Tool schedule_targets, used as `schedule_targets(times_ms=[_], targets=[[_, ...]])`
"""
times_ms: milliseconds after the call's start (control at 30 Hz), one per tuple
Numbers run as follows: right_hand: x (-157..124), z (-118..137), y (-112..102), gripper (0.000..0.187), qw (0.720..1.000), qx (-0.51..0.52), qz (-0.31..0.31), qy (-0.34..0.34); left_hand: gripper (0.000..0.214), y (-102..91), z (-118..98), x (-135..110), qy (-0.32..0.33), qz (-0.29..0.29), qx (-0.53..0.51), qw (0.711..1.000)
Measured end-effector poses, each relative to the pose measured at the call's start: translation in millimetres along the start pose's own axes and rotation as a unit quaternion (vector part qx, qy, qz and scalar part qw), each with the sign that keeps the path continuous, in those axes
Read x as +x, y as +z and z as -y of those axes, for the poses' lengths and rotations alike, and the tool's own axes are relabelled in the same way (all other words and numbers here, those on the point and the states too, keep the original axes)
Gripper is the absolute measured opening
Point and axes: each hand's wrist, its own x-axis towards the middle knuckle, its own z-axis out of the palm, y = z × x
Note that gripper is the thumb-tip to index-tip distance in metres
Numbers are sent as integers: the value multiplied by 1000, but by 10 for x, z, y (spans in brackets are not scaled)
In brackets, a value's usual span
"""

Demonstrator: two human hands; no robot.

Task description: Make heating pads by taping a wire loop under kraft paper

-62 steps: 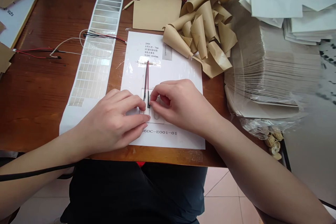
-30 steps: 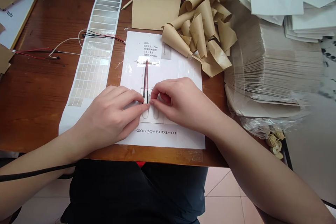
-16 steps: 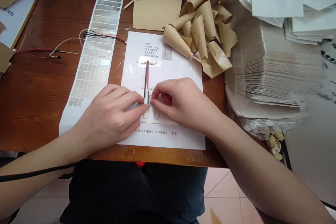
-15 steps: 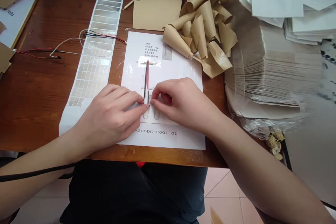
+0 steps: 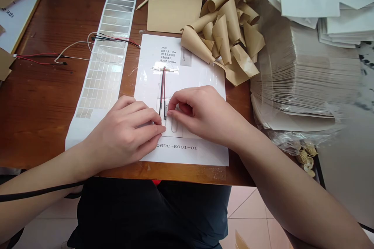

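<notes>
- The left hand [image 5: 131, 128] is bent over a printed sheet [image 5: 201, 74], fingers curled and close together, thumb tip low by the wires; whether it grips anything cannot be told.
- The right hand [image 5: 201, 109] has its thumb and index tips drawn narrow, just beside the dark lower ends of the wires; whether something thin is pinched there cannot be told.
- The red and dark wires [image 5: 164, 89] run along the sheet, away from the person, from the gap between the two hands up to a taped strip [image 5: 165, 69] beyond them.
- Left of the left hand, a long strip of clear film pieces [image 5: 101, 81] lies on the bench [image 5: 43, 116], with loose wires [image 5: 43, 55] crossing its far part.
- Beyond the right hand sit curled brown papers [image 5: 224, 39]; a flat brown card [image 5: 175, 11] lies to their left.
- Well to the right of the right hand stands a plastic-wrapped stack [image 5: 315, 89], white sheets [image 5: 309, 2] piled at its far end, nutshells [image 5: 306, 157] near its close end.
</notes>
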Motion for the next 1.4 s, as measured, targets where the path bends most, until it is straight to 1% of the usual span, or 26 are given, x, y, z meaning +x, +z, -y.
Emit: schedule_targets(times_ms=[200,567,867,1133,1267,1400], targets=[[-2,-1,8,9,1000,-4,5,6,9,0,16,-11,4,12,-16,1000],[11,11,32,9,1000,-19,1,17,11,-18,14,-12,42,13,39,998],[10,24,47,9,1000,-15,-9,25,9,-20,27,-26,34,18,18,999],[11,33,66,9,999,-20,-14,39,10,-10,40,-39,46,17,11,999],[15,37,60,10,999,-13,-17,48,7,-13,14,-33,32,22,6,999],[21,20,24,10,999,4,-8,38,12,-22,-9,-17,13,30,5,999]])
